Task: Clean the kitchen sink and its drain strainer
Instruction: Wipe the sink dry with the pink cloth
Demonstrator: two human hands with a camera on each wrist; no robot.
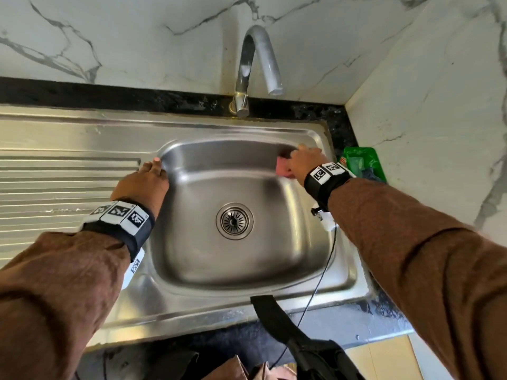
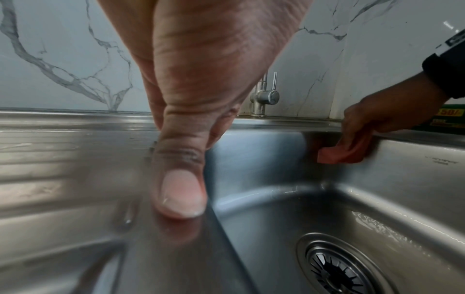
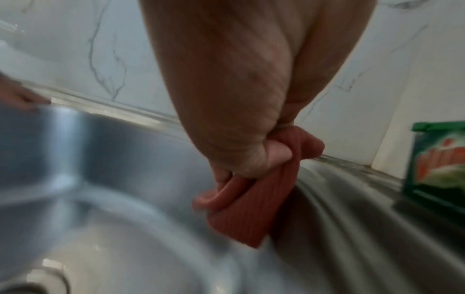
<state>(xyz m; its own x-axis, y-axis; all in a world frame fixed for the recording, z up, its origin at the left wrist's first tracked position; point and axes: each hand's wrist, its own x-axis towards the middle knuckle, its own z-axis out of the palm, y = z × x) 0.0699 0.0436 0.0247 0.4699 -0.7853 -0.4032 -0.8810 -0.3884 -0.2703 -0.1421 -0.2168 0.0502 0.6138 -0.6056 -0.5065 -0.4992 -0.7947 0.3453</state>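
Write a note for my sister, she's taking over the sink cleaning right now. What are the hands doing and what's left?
Right hand: grips the pink cloth, pressed against the far right inner wall of the sink, just under the rim.
Left hand: holds nothing; rests on the rim at the basin's far left corner, thumb flat on the steel.
Drain strainer: seated in the drain, untouched right now.
Faucet: no water running.
Green soap pack: on the counter right of the sink.
Done: can't tell how much is wiped.
Left: remaining walls, floor, strainer.

"50/" on yellow tag of green packet [image 2: 450,119], sink wall stamp [image 2: 440,162] illegible
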